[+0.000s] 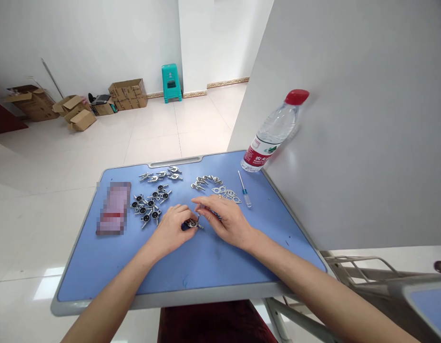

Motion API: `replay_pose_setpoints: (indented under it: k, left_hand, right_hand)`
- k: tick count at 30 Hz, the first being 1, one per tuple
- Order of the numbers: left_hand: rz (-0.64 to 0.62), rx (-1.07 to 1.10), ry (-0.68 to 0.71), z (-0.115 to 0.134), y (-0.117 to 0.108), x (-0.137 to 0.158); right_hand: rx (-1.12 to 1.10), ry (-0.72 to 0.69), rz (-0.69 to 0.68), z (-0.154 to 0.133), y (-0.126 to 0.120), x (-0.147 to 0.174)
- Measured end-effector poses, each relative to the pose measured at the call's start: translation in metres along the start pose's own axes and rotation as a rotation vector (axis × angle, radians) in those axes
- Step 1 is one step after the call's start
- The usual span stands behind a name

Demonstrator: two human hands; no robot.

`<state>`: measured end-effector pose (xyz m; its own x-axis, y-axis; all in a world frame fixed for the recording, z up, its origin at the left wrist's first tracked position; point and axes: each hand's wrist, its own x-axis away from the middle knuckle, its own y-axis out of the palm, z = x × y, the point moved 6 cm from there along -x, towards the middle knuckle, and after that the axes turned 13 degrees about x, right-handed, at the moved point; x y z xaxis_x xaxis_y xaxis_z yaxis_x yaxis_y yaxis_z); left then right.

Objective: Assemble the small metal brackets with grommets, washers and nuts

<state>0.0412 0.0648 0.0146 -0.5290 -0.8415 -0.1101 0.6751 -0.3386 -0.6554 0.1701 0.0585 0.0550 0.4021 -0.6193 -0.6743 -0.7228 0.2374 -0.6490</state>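
Observation:
My left hand [173, 227] is closed around a small dark-and-silver metal part [192, 223] near the middle of the blue table [191, 267]. My right hand [225, 219] lies just to its right, fingertips over small silver pieces and touching the same spot. A cluster of assembled black-and-silver parts [150, 205] lies left of my hands. Loose silver brackets [162, 174] sit farther back, and silver plates [220, 188] lie beyond my right hand.
A small blue-handled screwdriver [244, 189] lies at the right. A red-capped water bottle [273, 131] leans against the grey wall. A blurred pink object [113, 208] rests at the left. Cardboard boxes [128, 94] and a teal stool [171, 83] stand on the floor beyond.

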Motion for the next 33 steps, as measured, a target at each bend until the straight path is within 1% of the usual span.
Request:
replay_pose_setpoints:
  k: [5, 8, 10, 12, 16, 19, 20, 22, 24, 26, 28, 30, 33]
  left_hand:
    - [-0.02, 0.003, 0.016, 0.0013, 0.0031, 0.0001]
    - [-0.02, 0.005, 0.01, 0.0002, 0.0041, -0.0001]
    - [-0.024, 0.004, 0.009, -0.0003, 0.0043, -0.0002]
    - [-0.024, -0.001, 0.014, -0.0001, 0.0041, -0.0002]
    - [-0.024, -0.007, 0.006, 0.0014, 0.0032, 0.0002]
    - [-0.03, -0.006, 0.001, 0.0026, 0.003, 0.0004]
    - [-0.031, -0.006, 0.001, 0.0026, 0.0031, 0.0004]
    - [-0.029, -0.007, 0.002, 0.0017, 0.0035, 0.0003]
    - [-0.026, 0.003, 0.01, 0.0006, 0.0042, 0.0003]
    - [-0.016, 0.021, 0.026, 0.0001, 0.0046, 0.0004]
    - [-0.001, 0.027, 0.036, 0.0004, 0.0042, 0.0005]
    - [-0.002, 0.008, 0.028, 0.0008, 0.0041, 0.0005]
    - [-0.026, -0.026, 0.008, 0.0021, 0.0044, 0.0004]
  right_hand:
    - [0.072, -0.002, 0.074, 0.0016, 0.0019, 0.0012]
    - [0.067, -0.02, 0.036, 0.0009, 0.0008, -0.0001]
    - [0.013, -0.042, -0.01, -0.0013, -0.0003, -0.001]
    - [-0.041, -0.044, -0.027, -0.003, -0.0015, -0.0015]
    - [-0.008, 0.013, 0.024, 0.0007, -0.0009, -0.0002]
    - [0.066, -0.007, 0.054, 0.0036, 0.0005, 0.0015]
    - [0.082, -0.021, 0.05, 0.0041, 0.0007, 0.0017]
    - [0.074, -0.041, -0.004, 0.0038, 0.0023, 0.0016]
    - [0.021, -0.057, -0.084, 0.001, 0.0049, 0.0015]
    - [-0.026, -0.071, -0.117, -0.0031, 0.006, 0.0017]
    - [-0.021, -0.066, -0.077, -0.0049, 0.0051, 0.0019]
    - [0.019, -0.027, -0.024, -0.0024, 0.0047, 0.0023]
    - [0.09, 0.037, 0.015, 0.0043, 0.0057, 0.0027]
